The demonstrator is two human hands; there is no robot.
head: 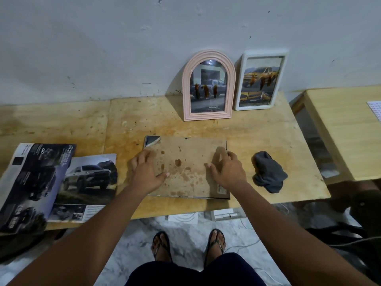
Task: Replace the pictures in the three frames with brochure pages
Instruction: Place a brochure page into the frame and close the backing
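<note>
The frame (185,157) lies face down on the table (268,129) in front of me, its stained back up. My left hand (145,171) presses flat on its left edge, fingers straight and spread. My right hand (226,172) sits at the right edge, thumb on the back and fingers bent; I cannot tell if they grip. The pink frame (207,116) and white frame (253,108) stand against the wall, each showing a truck page. The brochure (88,178) lies left, a cloth (268,174) right.
</note>
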